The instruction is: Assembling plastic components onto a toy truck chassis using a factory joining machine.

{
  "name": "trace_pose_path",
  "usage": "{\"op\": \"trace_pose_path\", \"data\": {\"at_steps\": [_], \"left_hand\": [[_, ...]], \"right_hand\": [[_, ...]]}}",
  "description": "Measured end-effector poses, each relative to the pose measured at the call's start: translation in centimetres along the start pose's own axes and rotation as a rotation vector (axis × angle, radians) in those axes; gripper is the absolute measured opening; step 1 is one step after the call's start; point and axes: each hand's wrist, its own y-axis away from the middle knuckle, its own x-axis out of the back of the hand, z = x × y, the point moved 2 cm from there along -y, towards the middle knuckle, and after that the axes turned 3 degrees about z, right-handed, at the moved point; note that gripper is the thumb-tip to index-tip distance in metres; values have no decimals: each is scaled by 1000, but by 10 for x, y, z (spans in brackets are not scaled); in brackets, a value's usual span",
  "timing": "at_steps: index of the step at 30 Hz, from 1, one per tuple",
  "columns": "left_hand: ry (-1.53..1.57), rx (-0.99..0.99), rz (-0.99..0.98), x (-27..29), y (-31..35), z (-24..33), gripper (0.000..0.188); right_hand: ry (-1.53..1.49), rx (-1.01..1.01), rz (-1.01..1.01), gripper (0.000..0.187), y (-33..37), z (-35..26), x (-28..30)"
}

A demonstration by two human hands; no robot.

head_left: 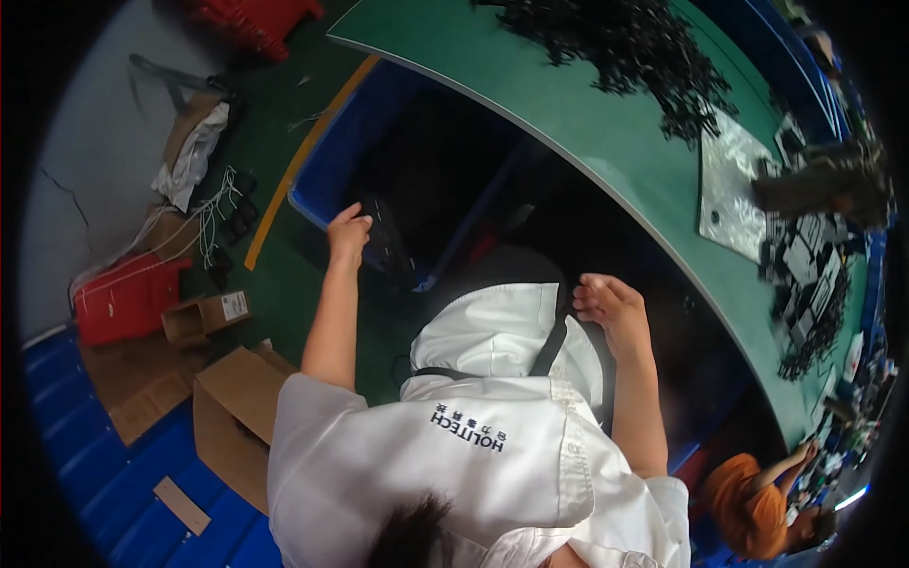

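Note:
My left hand (350,237) is raised beside a blue bin (306,180), its fingers bent in toward a pinch. Next to its fingertips a dark, long piece (390,241) shows against the bin's shadowed inside; whether I hold it is too dark to tell. My right hand (614,305) is in front of my body on the right, below the table edge, with its fingers curled. A black strap (551,348) on my white clothing (488,327) runs up close to those fingers. Anything inside that grip is hidden.
A green table (606,170) curves along the right, bearing a heap of black parts (615,52) and a silvery sheet (734,185). Cardboard boxes (232,407), a red crate (128,298) and white cables (213,213) lie left. A person in orange (748,506) works at far right.

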Motion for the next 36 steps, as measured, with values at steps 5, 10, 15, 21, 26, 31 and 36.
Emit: {"op": "trace_pose_path", "data": {"at_steps": [5, 10, 15, 21, 26, 31, 36], "left_hand": [[-13, 156, 121, -61, -65, -25, 21], [362, -224, -255, -141, -145, -9, 44], [569, -262, -698, -207, -141, 19, 49], [-349, -415, -408, -157, -99, -36, 25], [-306, -389, -421, -115, 25, 21, 31], [59, -992, -206, -130, 127, 171, 24], [-215, -1376, -74, -169, 150, 232, 26]], "right_hand": [[-55, -15, 146, 24, -1, 6, 17], [-65, -45, 198, 24, -5, 7, 11], [-67, -66, 260, 24, -6, 5, 13], [23, -68, 188, 31, -11, 2, 7], [280, -30, 171, 29, -24, 15, 20], [407, 59, 72, 32, -8, 1, 34], [325, 171, -197, 27, 35, -37, 61]]}}
